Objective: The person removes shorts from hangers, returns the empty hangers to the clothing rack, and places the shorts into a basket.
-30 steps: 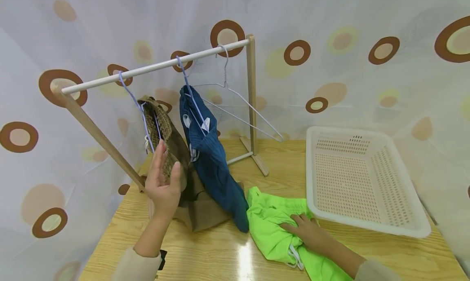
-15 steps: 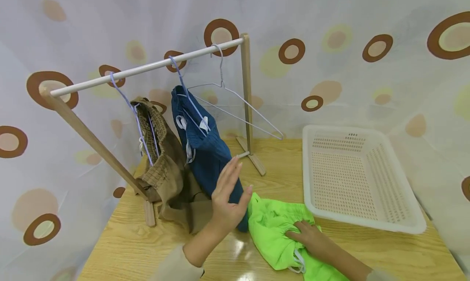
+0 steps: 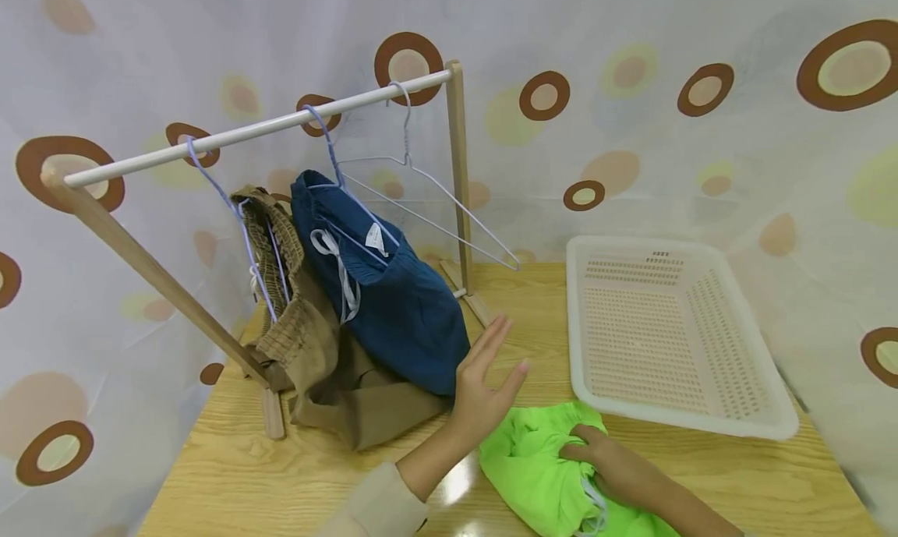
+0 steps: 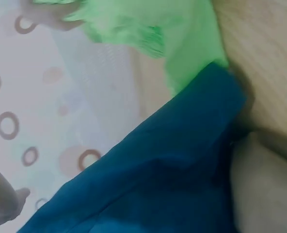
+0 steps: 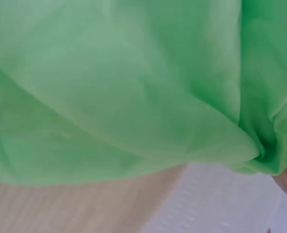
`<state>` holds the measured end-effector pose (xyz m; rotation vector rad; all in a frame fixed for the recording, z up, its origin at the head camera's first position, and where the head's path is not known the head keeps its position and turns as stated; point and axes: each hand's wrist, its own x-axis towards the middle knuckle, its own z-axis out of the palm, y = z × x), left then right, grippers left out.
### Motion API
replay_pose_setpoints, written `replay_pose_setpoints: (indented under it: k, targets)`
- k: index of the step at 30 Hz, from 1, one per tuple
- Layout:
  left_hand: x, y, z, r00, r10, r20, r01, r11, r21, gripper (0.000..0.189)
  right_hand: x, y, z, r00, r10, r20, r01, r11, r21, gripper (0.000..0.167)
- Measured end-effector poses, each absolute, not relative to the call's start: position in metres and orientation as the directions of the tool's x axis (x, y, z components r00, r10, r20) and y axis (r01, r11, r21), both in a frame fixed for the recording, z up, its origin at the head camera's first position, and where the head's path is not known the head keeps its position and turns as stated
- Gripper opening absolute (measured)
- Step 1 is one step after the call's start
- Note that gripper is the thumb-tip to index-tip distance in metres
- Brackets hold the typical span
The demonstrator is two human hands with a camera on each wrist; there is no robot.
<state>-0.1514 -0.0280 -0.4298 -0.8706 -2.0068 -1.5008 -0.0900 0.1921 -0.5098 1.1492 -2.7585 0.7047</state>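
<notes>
Clamping right grip [image 3: 610, 463] on the green garment [image 3: 522, 475], fingers curled into the cloth, which pulls into a tight bunch beside them in the right wrist view. Left grip [image 3: 484, 389]: fingers straight, thumb apart, nothing held, in front of the navy garment's [image 3: 414, 311] lower end; can't tell if it touches. Green one lies crumpled on the bench [image 3: 758, 475], on my side of the basket [image 3: 575, 342], near its left corner. Can't tell if cloth meets rim. Handling, my read: light, soft, zero stiffness, won't break. Fabric looks smooth, so a shallow pinch may slip; want a deep fold. Limp legs would drag and twist if lifted from one spot. Best hold: both sides of the gathered waistband [image 3: 561, 416], thumbs inside, so it spreads flat. Keep the white drawstring [image 3: 595, 510] out of the grip; looks like a snag risk. Bare hanger [image 3: 407, 160] on the rail [image 3: 259, 128] is thin wire, probably swings if brushed. Navy and brown [image 3: 309, 342] garments hang on the other two.
</notes>
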Motion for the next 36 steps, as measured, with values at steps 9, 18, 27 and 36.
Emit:
replay_pose_setpoints:
  k: [9,18,27,36]
  targets:
    - [-0.165,-0.004,-0.458,-0.897,0.239,0.373,0.390,0.029,0.920,0.049,-0.088,0.216,-0.456,-0.692,-0.689,0.216,-0.691,0.546,-0.474,0.061]
    - [-0.176,0.025,-0.476,-0.954,0.224,0.201,0.207,0.004,0.978,0.049,-0.086,0.249,-0.391,-0.665,-0.617,0.421,-0.746,0.524,-0.411,0.069]
    - [-0.180,0.053,-0.484,-0.965,0.216,0.148,0.137,-0.063,0.989,0.038,-0.099,0.294,-0.331,-0.643,-0.502,0.579,-0.748,0.575,-0.332,0.043]
    - [-0.184,0.078,-0.492,-0.987,0.159,-0.012,-0.014,-0.013,1.000,0.054,-0.126,0.297,-0.327,-0.669,-0.033,0.743,-0.549,0.696,-0.463,0.027]
